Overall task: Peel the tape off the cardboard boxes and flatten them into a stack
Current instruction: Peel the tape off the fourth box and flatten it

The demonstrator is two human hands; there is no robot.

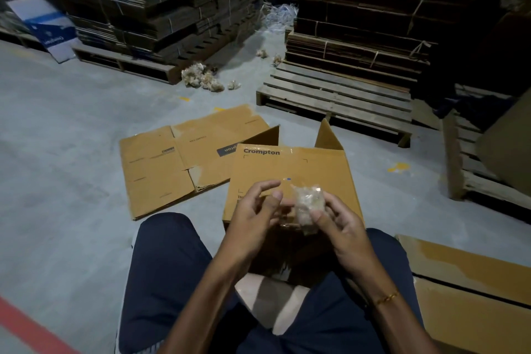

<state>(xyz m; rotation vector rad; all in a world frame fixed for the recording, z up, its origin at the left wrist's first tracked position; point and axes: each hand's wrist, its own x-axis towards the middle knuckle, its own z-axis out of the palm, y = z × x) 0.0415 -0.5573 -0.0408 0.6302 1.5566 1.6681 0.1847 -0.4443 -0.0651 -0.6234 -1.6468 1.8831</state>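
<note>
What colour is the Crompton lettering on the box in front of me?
Dark grey, on the tan Crompton box; head view.

Person, seen from the head camera looking down.
- Legs: dark navy trousers (161,273), plain cloth, no visible print or seams.
- Arms: bare from the forearm to the wrist; no sleeves in view.
- Left hand (253,218): bare, no ring or band visible.
- Right hand (342,227): bare.
- Right wrist: thin gold-coloured bracelet (386,298), possibly a chain of small links, though too small to tell.
- Footwear: a pale edge beside the left leg, perhaps a shoe; unclear.
</note>
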